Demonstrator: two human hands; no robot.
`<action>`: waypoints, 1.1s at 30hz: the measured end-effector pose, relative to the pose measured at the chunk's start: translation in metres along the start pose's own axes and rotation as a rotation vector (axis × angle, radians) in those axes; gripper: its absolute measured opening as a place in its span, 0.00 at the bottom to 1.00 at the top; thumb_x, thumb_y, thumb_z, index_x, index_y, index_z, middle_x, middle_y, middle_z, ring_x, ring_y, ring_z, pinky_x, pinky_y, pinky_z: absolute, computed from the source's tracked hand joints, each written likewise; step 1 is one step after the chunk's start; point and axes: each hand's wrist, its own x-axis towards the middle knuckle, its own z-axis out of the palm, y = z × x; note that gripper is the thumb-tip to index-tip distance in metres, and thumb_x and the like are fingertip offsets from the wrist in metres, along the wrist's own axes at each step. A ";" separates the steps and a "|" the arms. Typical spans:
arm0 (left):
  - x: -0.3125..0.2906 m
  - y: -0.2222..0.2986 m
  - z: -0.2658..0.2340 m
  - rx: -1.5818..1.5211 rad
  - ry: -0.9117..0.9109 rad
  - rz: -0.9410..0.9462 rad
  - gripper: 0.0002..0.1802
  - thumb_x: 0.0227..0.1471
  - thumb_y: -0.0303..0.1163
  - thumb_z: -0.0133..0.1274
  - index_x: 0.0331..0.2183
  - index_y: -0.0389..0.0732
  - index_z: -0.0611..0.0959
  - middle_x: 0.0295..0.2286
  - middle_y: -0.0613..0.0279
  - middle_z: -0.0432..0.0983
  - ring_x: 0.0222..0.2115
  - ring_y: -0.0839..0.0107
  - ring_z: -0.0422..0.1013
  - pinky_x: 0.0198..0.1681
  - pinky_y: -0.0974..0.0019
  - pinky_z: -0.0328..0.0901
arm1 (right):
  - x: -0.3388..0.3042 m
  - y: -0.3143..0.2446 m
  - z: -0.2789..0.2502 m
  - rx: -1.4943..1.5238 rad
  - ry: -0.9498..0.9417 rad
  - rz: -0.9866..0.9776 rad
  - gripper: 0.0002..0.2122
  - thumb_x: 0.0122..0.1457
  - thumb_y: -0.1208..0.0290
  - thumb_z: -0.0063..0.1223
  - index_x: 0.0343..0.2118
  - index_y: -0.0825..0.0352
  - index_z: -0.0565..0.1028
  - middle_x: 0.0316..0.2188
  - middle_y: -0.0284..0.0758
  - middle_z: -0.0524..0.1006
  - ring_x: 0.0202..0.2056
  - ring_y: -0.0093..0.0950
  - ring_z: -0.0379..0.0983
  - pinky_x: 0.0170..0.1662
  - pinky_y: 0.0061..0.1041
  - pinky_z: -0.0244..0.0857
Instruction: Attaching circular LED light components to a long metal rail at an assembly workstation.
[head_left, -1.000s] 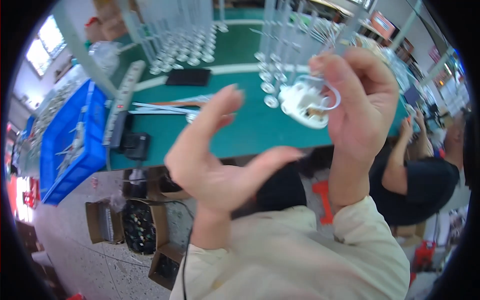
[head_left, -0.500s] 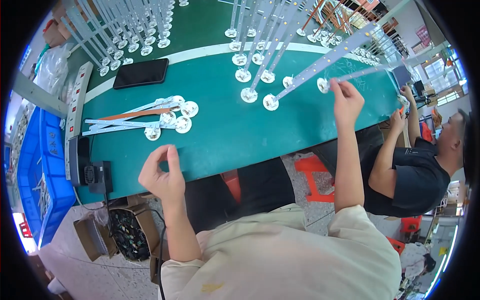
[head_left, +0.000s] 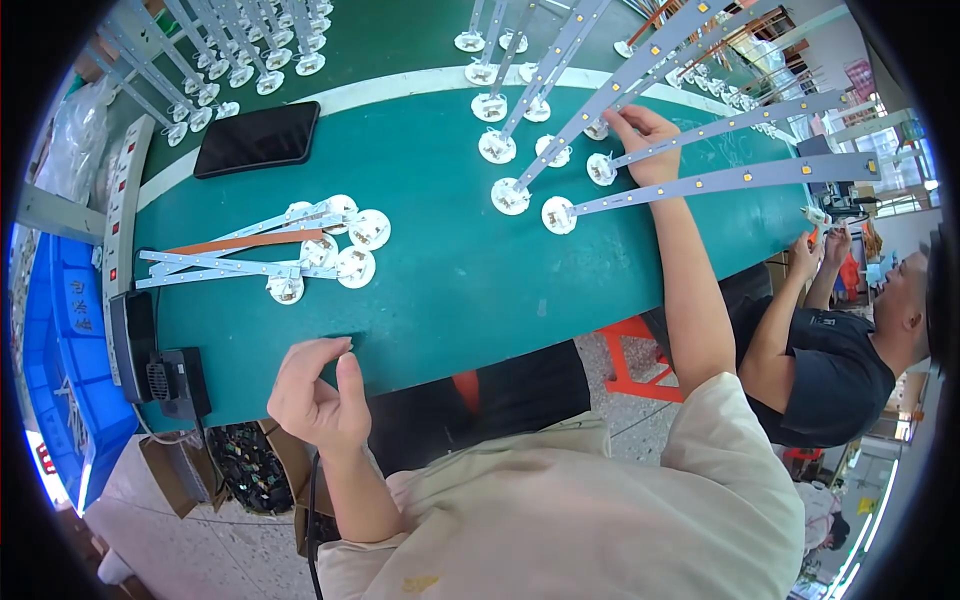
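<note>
My right hand (head_left: 648, 142) reaches among standing LED strips at the table's right. Its thumb and fingertips pinch an LED strip low down, by a white round base (head_left: 597, 130) partly hidden behind the fingers. In front of that hand stand two more strips on round bases: one LED strip (head_left: 720, 130) runs just past the fingers, another LED strip (head_left: 735, 182) crosses in front of the wrist. A wide LED strip (head_left: 590, 115) rises to their left. My left hand (head_left: 322, 398) hovers at the table's near edge, fingers loosely curled, thumb apart, holding nothing.
Several LED strips with round bases (head_left: 370, 229) lie piled at the left, an orange-brown strip (head_left: 240, 243) among them. A black phone (head_left: 257, 140), power strip (head_left: 122, 200) and blue bin (head_left: 80, 330) are beyond. More strips stand behind. A co-worker (head_left: 840, 350) sits at the right.
My right hand has moved left and farther away, to a base at the back of the group. Strips now stand in front of it. My left hand stays low, still curled. The view has shifted slightly.
</note>
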 end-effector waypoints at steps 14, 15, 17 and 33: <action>0.000 0.007 0.003 0.083 -0.033 0.021 0.02 0.48 0.15 0.56 0.28 0.29 0.81 0.25 0.56 0.79 0.25 0.70 0.72 0.31 0.72 0.66 | -0.039 0.000 -0.033 0.451 0.089 0.222 0.11 0.63 0.69 0.56 0.43 0.71 0.78 0.36 0.34 0.80 0.36 0.23 0.75 0.36 0.22 0.66; 0.001 0.007 0.005 0.085 -0.026 0.016 0.01 0.48 0.16 0.57 0.28 0.29 0.81 0.25 0.56 0.78 0.24 0.71 0.72 0.30 0.72 0.66 | -0.050 0.002 -0.041 0.641 0.121 0.302 0.10 0.64 0.69 0.53 0.41 0.69 0.77 0.33 0.32 0.79 0.34 0.22 0.73 0.36 0.23 0.65; 0.001 0.008 0.006 0.085 -0.022 0.018 0.01 0.48 0.17 0.57 0.27 0.30 0.81 0.24 0.57 0.78 0.24 0.72 0.72 0.30 0.73 0.66 | -0.074 -0.013 -0.049 0.898 0.164 0.468 0.12 0.69 0.66 0.43 0.31 0.65 0.73 0.19 0.26 0.67 0.23 0.20 0.63 0.34 0.25 0.59; 0.019 -0.010 -0.012 0.095 0.124 -0.125 0.09 0.57 0.22 0.51 0.28 0.28 0.82 0.24 0.58 0.80 0.26 0.73 0.75 0.33 0.71 0.69 | -0.137 -0.082 -0.040 1.449 -0.449 0.362 0.19 0.71 0.58 0.35 0.24 0.63 0.62 0.17 0.26 0.54 0.21 0.20 0.51 0.31 0.24 0.50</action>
